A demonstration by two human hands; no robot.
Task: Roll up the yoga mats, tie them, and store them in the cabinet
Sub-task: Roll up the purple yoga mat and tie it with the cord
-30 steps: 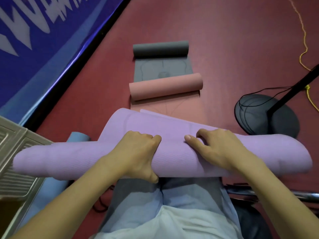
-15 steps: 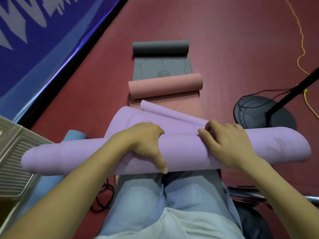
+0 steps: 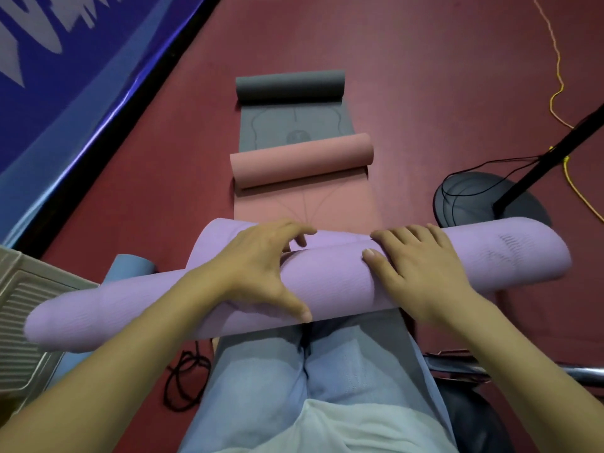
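Fingers (image 3: 287,230) of my left hand (image 3: 258,266) curl over the far side of the purple yoga mat (image 3: 330,282), thumb spread down its near face, gripping the roll. My right hand (image 3: 421,276) lies flatter on top, fingers reaching over the roll onto the loose flap, thumb pressed on the near curve. The mat lies across my thighs (image 3: 294,364), its ends sticking out past both knees. On the red floor (image 3: 425,60) ahead, a pink mat (image 3: 300,158) lies partly rolled, a grey mat (image 3: 291,85) beyond it likewise. A blue rolled mat (image 3: 129,266) peeks out at left beside a beige panel (image 3: 23,308). A black stand base (image 3: 474,197) sits at right.
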